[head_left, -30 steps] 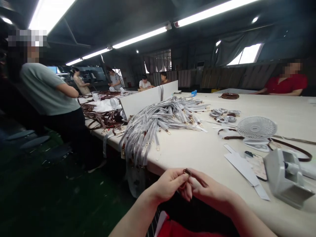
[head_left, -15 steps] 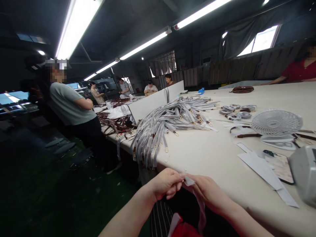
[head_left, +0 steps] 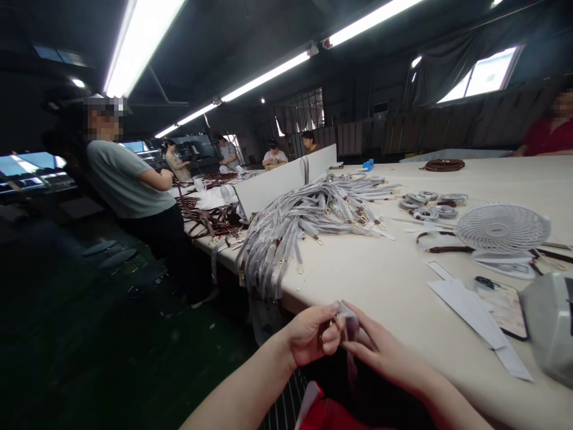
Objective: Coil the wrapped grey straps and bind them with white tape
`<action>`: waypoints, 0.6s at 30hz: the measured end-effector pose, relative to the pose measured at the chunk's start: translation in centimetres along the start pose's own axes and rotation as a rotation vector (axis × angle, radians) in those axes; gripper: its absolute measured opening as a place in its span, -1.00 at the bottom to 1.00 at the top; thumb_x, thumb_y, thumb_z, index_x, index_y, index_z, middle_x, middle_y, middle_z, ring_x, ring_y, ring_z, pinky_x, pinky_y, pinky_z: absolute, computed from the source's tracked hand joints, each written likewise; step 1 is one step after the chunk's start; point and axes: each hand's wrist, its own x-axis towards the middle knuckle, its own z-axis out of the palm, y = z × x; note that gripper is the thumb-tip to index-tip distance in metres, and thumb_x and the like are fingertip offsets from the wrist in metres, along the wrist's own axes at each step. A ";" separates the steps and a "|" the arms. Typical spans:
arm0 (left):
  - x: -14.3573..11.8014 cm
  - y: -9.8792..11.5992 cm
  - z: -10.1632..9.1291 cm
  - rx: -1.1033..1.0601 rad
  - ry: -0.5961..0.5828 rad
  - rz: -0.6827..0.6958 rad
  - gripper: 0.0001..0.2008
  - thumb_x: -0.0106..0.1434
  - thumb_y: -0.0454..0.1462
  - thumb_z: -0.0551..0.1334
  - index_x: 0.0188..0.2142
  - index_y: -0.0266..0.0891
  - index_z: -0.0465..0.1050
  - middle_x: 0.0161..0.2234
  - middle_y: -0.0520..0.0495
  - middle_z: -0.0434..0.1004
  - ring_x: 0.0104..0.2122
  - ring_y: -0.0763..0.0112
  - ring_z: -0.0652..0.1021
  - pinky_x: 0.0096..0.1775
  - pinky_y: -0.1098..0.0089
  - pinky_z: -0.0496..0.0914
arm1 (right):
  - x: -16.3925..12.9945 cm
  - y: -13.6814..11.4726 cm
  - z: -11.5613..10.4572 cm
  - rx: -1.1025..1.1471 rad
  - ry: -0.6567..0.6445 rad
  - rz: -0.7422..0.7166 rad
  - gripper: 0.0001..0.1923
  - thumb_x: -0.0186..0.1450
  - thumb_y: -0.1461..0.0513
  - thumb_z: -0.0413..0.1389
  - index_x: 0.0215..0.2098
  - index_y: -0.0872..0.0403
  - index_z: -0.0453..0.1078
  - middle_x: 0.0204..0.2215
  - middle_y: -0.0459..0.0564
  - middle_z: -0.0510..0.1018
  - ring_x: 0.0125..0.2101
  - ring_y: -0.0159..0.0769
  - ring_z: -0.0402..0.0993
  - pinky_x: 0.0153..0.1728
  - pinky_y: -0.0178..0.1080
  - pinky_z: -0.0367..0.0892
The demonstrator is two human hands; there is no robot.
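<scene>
Between my two hands, at the table's front edge, is a strap in a greyish clear plastic wrap (head_left: 350,319), its lower end hanging down and blurred. My left hand (head_left: 316,334) is closed on the strap's end, where a bit of gold-coloured metal shows at the fingers. With thumb and fingers around the wrapped strap, my right hand (head_left: 376,349) grips it just to the right. Beyond my hands lies a large pile of wrapped straps (head_left: 286,233) with gold clasps, partly hanging over the table edge.
A white fan (head_left: 501,230), a phone (head_left: 501,304), white paper strips (head_left: 465,310) and a grey machine (head_left: 553,325) lie at the right. Coiled wrapped straps (head_left: 432,203) sit behind. A white divider (head_left: 286,185) stands on the table (head_left: 367,269). A co-worker (head_left: 134,179) stands at left.
My hands have come up slightly and drawn closer around the strap's end. My right hand's fingers have turned from lying along the strap to pinching it. The view has shifted a little.
</scene>
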 end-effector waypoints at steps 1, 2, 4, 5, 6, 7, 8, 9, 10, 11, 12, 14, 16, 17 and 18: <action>0.3 0.4 0.3 -0.059 0.019 0.075 -0.67 0.24 -0.07 0.30 -0.38 -0.36 0.45 -0.70 0.13 0.29 -0.70 0.59 0.36 -0.58 0.58 0.26 | -0.2 0.0 1.0 0.136 -0.037 0.062 -0.50 0.35 0.02 0.11 0.17 0.07 0.30 -0.03 0.11 0.53 -0.06 -0.08 0.45 -0.01 -0.11 0.34; 0.8 0.8 0.4 -0.088 0.063 0.165 -0.66 0.25 -0.06 0.29 -0.32 -0.35 0.46 -0.63 0.07 0.40 -0.61 0.55 0.46 -0.50 0.56 0.34 | -0.4 0.0 2.2 0.262 -0.090 0.124 -0.54 0.33 -0.04 0.12 0.02 0.10 0.40 -0.16 0.09 0.56 -0.18 -0.12 0.47 -0.12 -0.15 0.38; 1.9 1.4 0.0 0.001 0.247 0.412 -0.64 0.30 -0.03 0.23 -0.18 -0.33 0.45 -0.42 -0.07 0.56 -0.39 0.41 0.60 -0.28 0.45 0.46 | -1.0 -0.5 4.5 0.453 -0.208 0.242 -0.53 0.27 -0.13 0.13 -0.29 0.12 0.42 -0.44 -0.03 0.50 -0.45 -0.28 0.39 -0.40 -0.28 0.32; 2.5 1.5 -0.5 0.162 0.364 0.550 -0.62 0.34 -0.02 0.18 -0.12 -0.32 0.44 -0.31 -0.13 0.59 -0.28 0.34 0.61 -0.18 0.38 0.47 | -1.3 -1.0 5.2 0.535 -0.250 0.264 -0.50 0.23 -0.17 0.16 -0.38 0.11 0.37 -0.51 -0.08 0.44 -0.52 -0.35 0.30 -0.48 -0.32 0.24; 3.0 1.3 -1.1 0.383 0.471 0.671 -0.60 0.38 -0.01 0.11 -0.09 -0.31 0.43 -0.23 -0.19 0.60 -0.19 0.29 0.60 -0.09 0.31 0.45 | -1.7 -1.6 5.5 0.599 -0.260 0.256 -0.48 0.19 -0.19 0.19 -0.41 0.10 0.34 -0.54 -0.12 0.38 -0.55 -0.40 0.22 -0.52 -0.35 0.17; 3.4 1.0 -1.7 0.623 0.548 0.758 -0.59 0.40 -0.01 0.06 -0.10 -0.30 0.44 -0.20 -0.22 0.59 -0.15 0.25 0.59 -0.04 0.26 0.42 | -2.1 -2.4 5.2 0.646 -0.242 0.236 -0.47 0.16 -0.19 0.21 -0.42 0.10 0.33 -0.56 -0.14 0.34 -0.56 -0.43 0.17 -0.54 -0.37 0.11; 3.5 0.5 -2.2 0.843 0.587 0.803 -0.58 0.40 0.00 0.03 -0.16 -0.29 0.46 -0.22 -0.23 0.59 -0.16 0.23 0.58 -0.03 0.24 0.40 | -2.3 -3.2 4.3 0.672 -0.188 0.211 -0.49 0.16 -0.18 0.22 -0.41 0.09 0.33 -0.56 -0.15 0.32 -0.57 -0.44 0.15 -0.55 -0.37 0.08; 3.5 -0.3 -2.5 1.010 0.590 0.810 -0.57 0.40 0.01 0.02 -0.25 -0.27 0.47 -0.28 -0.22 0.58 -0.21 0.22 0.57 -0.06 0.23 0.39 | -2.4 -3.9 3.0 0.682 -0.101 0.195 -0.51 0.19 -0.16 0.22 -0.39 0.09 0.34 -0.56 -0.15 0.32 -0.57 -0.44 0.14 -0.55 -0.37 0.07; 3.3 -1.0 -2.6 1.106 0.567 0.795 -0.57 0.39 0.02 0.03 -0.34 -0.25 0.46 -0.36 -0.19 0.56 -0.29 0.24 0.56 -0.11 0.24 0.39 | -2.4 -4.5 1.4 0.682 0.003 0.190 -0.55 0.22 -0.13 0.21 -0.39 0.09 0.35 -0.57 -0.14 0.33 -0.57 -0.43 0.15 -0.55 -0.37 0.08; 3.0 -1.9 -2.4 1.152 0.524 0.776 -0.56 0.38 0.02 0.03 -0.42 -0.22 0.43 -0.45 -0.15 0.52 -0.38 0.27 0.53 -0.19 0.27 0.39 | -2.1 -4.9 -0.4 0.680 0.105 0.193 -0.58 0.25 -0.09 0.20 -0.40 0.09 0.36 -0.56 -0.13 0.35 -0.56 -0.42 0.17 -0.53 -0.37 0.10; 2.5 -2.6 -2.0 1.185 0.475 0.765 -0.55 0.38 0.02 0.02 -0.47 -0.21 0.39 -0.51 -0.11 0.46 -0.46 0.30 0.48 -0.27 0.29 0.37 | -1.7 -5.0 -2.0 0.679 0.192 0.200 -0.61 0.26 -0.06 0.21 -0.42 0.09 0.37 -0.56 -0.12 0.37 -0.54 -0.41 0.19 -0.51 -0.37 0.13; 1.7 -3.7 -1.0 1.323 0.367 0.738 -0.55 0.37 0.03 -0.02 -0.48 -0.20 0.34 -0.55 -0.07 0.39 -0.53 0.36 0.39 -0.39 0.34 0.29 | -0.6 -4.2 -4.7 0.666 0.272 0.210 -0.63 0.23 -0.04 0.25 -0.45 0.08 0.36 -0.56 -0.12 0.37 -0.51 -0.38 0.23 -0.48 -0.36 0.19; 1.1 -4.2 -0.2 1.415 0.305 0.675 -0.52 0.37 0.05 -0.05 -0.47 -0.21 0.34 -0.55 -0.05 0.34 -0.56 0.41 0.32 -0.44 0.35 0.22 | 0.5 -2.4 -6.0 0.604 0.265 0.231 -0.60 0.21 -0.08 0.23 -0.46 0.07 0.36 -0.60 -0.13 0.36 -0.53 -0.35 0.27 -0.47 -0.34 0.23; 1.1 -4.4 0.0 1.383 0.297 0.619 -0.49 0.37 0.08 -0.07 -0.47 -0.21 0.35 -0.57 -0.03 0.32 -0.58 0.42 0.30 -0.46 0.36 0.21 | 1.0 -1.4 -6.3 0.530 0.265 0.243 -0.58 0.22 -0.11 0.20 -0.46 0.06 0.36 -0.62 -0.13 0.36 -0.54 -0.32 0.29 -0.46 -0.30 0.27; 1.1 -4.5 0.0 1.279 0.294 0.546 -0.44 0.36 0.12 -0.09 -0.49 -0.22 0.35 -0.59 -0.02 0.29 -0.60 0.44 0.28 -0.48 0.37 0.19 | 1.3 -0.4 -6.3 0.421 0.291 0.248 -0.57 0.22 -0.13 0.16 -0.45 0.06 0.37 -0.62 -0.10 0.40 -0.54 -0.28 0.34 -0.42 -0.25 0.33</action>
